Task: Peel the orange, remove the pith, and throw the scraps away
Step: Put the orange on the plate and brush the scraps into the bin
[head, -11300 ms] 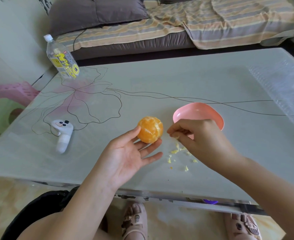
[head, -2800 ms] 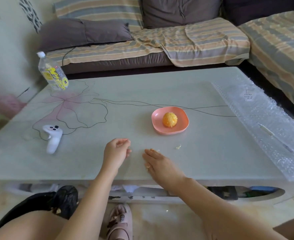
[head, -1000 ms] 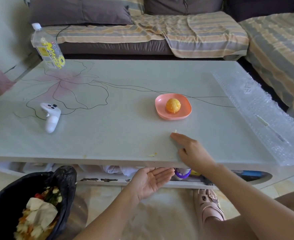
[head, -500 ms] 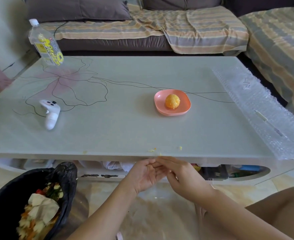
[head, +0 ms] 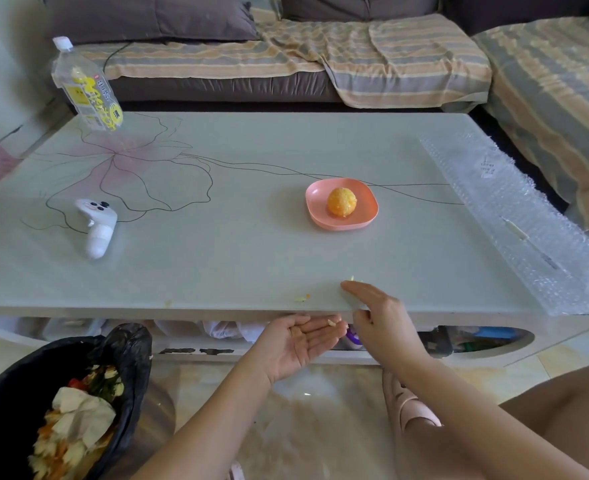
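The peeled orange (head: 341, 201) sits on a pink plate (head: 365, 220) in the middle of the table. My left hand (head: 303, 342) is cupped palm up just below the table's front edge, with small pith scraps (head: 331, 322) lying on the fingers. My right hand (head: 376, 306) rests flat on the table's front edge just above it, fingers together, beside a few tiny scraps (head: 301, 298) on the tabletop. A bin lined with a black bag (head: 43, 393) stands on the floor at the lower left, full of scraps.
A white controller (head: 97, 225) lies at the table's left, and a plastic bottle (head: 87, 88) stands at the far left corner. Bubble wrap (head: 514, 216) covers the right end. A sofa runs behind the table (head: 216, 258). A foot in a sandal (head: 409, 407) is below.
My right hand has risen from below the edge back onto the tabletop. My left hand has opened flat under the edge, with scraps now lying on it.
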A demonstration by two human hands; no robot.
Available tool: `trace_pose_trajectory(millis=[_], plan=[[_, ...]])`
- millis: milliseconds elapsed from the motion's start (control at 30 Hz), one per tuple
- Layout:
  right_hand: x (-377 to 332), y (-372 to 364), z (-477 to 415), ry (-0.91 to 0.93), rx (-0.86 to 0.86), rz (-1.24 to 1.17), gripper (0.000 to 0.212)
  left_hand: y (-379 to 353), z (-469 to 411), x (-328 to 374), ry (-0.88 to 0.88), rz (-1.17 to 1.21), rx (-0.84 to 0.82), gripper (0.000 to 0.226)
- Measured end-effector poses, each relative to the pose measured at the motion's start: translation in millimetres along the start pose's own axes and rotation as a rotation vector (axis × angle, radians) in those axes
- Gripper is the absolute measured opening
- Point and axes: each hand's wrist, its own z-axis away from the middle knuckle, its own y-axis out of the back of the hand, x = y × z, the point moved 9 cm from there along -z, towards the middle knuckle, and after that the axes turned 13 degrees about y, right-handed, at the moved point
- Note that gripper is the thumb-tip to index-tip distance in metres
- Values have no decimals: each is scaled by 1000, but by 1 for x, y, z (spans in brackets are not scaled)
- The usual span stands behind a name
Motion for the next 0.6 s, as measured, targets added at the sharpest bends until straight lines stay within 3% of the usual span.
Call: trace_pose_trajectory(millis=[267,467,600], plan=[[-40,-30,15,71,-137,-252,53,4,0,3,-43,-18,64,38],[21,26,-13,-130,151,-238,42,0,-1,-2,34,39,-45,41],[51,29,-19,-243,204,-360,39,0,0,-1,31,33,-30,42]])
